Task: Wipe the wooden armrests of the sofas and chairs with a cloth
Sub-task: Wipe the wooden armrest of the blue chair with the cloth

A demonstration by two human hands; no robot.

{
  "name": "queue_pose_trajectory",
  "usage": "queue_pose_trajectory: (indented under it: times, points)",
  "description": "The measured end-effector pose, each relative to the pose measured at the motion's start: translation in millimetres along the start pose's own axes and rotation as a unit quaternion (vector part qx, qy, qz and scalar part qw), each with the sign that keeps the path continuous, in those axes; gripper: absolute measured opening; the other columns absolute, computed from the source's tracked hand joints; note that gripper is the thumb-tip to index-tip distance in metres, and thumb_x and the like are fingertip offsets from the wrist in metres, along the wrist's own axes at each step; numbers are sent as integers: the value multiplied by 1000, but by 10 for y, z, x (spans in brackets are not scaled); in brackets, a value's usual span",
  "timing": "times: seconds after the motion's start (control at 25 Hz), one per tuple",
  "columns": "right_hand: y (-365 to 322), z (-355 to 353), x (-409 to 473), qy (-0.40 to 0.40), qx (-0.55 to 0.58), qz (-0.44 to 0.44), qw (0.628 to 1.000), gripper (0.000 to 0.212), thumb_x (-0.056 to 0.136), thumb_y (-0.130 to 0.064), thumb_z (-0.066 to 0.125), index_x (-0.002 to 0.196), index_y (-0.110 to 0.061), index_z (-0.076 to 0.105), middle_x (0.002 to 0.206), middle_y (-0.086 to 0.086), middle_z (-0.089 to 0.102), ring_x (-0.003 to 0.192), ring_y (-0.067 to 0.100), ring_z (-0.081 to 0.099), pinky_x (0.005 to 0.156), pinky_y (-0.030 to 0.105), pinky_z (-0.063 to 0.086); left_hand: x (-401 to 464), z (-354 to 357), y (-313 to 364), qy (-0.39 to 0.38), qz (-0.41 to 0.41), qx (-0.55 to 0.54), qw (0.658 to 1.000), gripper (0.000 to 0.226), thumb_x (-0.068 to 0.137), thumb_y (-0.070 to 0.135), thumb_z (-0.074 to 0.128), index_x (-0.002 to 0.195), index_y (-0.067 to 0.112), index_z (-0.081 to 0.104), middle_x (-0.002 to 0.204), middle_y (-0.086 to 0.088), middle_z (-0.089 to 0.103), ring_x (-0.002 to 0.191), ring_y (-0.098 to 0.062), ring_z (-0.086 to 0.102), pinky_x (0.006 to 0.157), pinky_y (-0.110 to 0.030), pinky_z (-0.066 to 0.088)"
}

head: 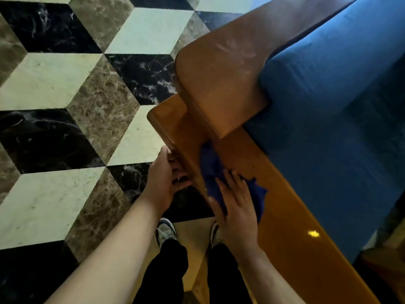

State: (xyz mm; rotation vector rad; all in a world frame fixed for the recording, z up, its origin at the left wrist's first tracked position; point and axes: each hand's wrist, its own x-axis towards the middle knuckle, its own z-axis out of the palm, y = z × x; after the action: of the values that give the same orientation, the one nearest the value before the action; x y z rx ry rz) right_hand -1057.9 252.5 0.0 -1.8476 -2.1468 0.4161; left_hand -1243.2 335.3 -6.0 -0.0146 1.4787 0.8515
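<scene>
A wide wooden armrest (282,220) runs from the lower right up to a rounded corner near the centre. On it lies a dark blue cloth (211,167), and my right hand (235,205) presses flat on the cloth with fingers spread. My left hand (165,178) rests against the armrest's outer side edge, fingers curled along the wood. A second, higher wooden backrest panel (219,84) meets the armrest at its far end and shows pale smears.
Blue sofa cushions (328,106) fill the right side. The floor (65,84) is marble tile in a black, brown and cream cube pattern. My legs in black trousers and sneakers (166,233) stand close beside the armrest.
</scene>
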Motion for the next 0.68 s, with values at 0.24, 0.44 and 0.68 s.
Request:
queue_pose_trajectory:
  times: [0.24, 0.44, 0.68]
  points:
    - [-259, 134, 127, 36, -23, 146, 988, 51, 105, -45, 41, 149, -21, 50, 165, 7, 36, 156, 30, 20, 125, 54, 22, 38, -32, 192, 3, -25, -42, 999, 55, 100, 58, 39, 115, 12, 65, 113, -21, 72, 106, -40, 71, 92, -59, 57]
    - [-508, 302, 533, -74, -141, -128, 979, 37, 105, -36, 45, 132, -21, 65, 167, 5, 30, 155, 34, 26, 124, 51, 29, 292, -150, 491, 6, -22, -90, 996, 56, 100, 58, 40, 106, 10, 67, 87, -16, 80, 72, -31, 78, 57, -38, 61]
    - [-946, 493, 1861, -40, 16, -155, 987, 30, 99, -29, 63, 114, -4, 71, 152, 16, 52, 149, 37, 37, 124, 48, 25, 412, -203, 628, -19, -15, -123, 992, 59, 98, 64, 33, 110, 21, 72, 80, -7, 80, 75, -26, 74, 77, -44, 60]
